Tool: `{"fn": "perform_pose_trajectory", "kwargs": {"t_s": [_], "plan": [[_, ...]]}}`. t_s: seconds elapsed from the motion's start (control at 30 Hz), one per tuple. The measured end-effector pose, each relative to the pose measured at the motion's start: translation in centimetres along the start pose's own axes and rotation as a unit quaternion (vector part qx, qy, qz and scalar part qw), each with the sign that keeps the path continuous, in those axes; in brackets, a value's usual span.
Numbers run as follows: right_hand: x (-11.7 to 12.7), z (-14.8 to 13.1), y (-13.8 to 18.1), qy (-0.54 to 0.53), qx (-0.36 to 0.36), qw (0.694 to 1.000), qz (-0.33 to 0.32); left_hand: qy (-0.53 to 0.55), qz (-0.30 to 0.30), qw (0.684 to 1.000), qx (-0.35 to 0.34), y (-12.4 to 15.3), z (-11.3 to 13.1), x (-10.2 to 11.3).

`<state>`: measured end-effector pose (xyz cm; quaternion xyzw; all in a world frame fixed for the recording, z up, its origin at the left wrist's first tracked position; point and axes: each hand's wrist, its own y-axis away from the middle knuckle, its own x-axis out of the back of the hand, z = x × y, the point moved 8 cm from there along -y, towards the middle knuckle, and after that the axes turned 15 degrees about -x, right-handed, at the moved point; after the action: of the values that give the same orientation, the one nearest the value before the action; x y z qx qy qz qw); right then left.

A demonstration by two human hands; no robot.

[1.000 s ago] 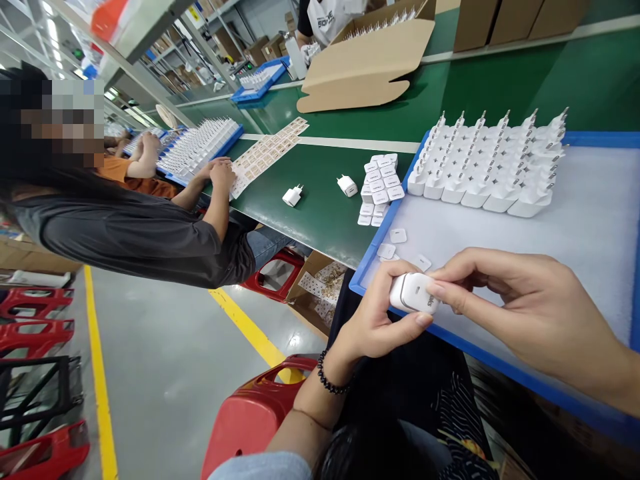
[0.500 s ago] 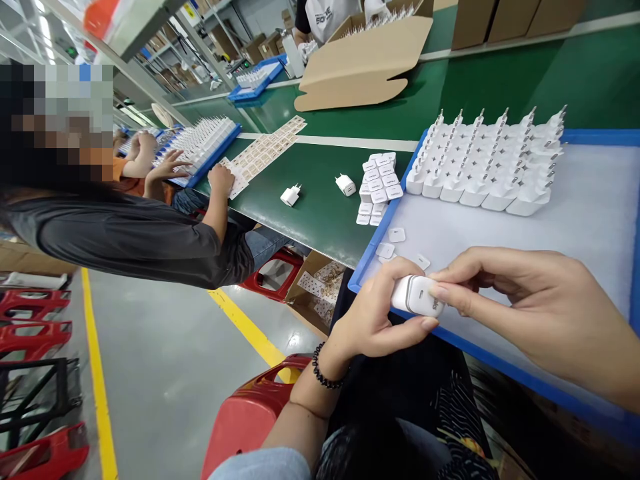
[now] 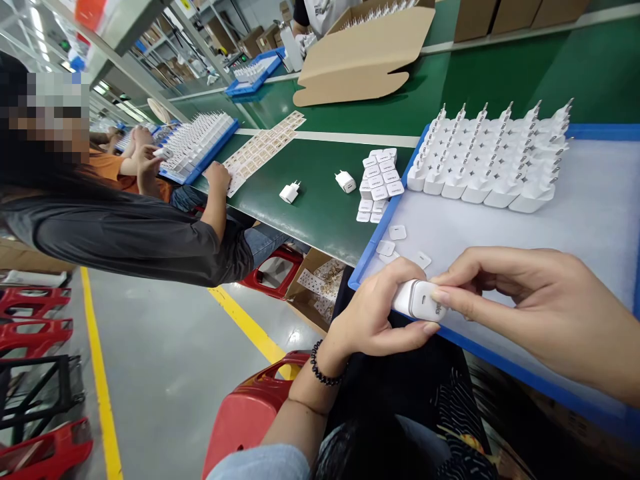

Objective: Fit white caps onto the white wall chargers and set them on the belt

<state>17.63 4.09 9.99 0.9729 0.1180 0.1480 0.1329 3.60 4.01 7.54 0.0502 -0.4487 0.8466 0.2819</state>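
Note:
My left hand (image 3: 383, 310) is closed around a white USB charger (image 3: 424, 300), its port face turned up towards me. From the right, the thumb and forefinger of my right hand (image 3: 520, 310) pinch the charger's near end, covering part of its dark lettering. Whether a thin piece lies under those fingertips, I cannot tell. Just beyond my hands, several small white square plates (image 3: 398, 232) lie loose in a blue-rimmed tray (image 3: 590, 207). Further back in that tray, a block of white chargers (image 3: 490, 160) stands in rows with metal pins up.
Stacked white plates (image 3: 380, 180) and two loose chargers (image 3: 345, 181) lie on the green table (image 3: 320, 220). A label sheet (image 3: 265, 150) is by a co-worker's arm (image 3: 217, 193) at left. Behind are an open cardboard box (image 3: 360, 57) and another person. A red stool (image 3: 245, 413) stands below.
My hands keep nearly the same hold on the charger, which has tilted slightly. A co-worker at far left now raises a white charger near the other tray.

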Motion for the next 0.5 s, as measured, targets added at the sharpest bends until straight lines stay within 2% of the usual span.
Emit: {"fn": "perform_pose_trajectory", "kwargs": {"t_s": [0.5], "plan": [[-0.08, 0.26, -0.27, -0.038, -0.013, 0.999, -0.005, 0.024, 0.002, 1.0, 0.002, 0.01, -0.36, -0.14]]}}
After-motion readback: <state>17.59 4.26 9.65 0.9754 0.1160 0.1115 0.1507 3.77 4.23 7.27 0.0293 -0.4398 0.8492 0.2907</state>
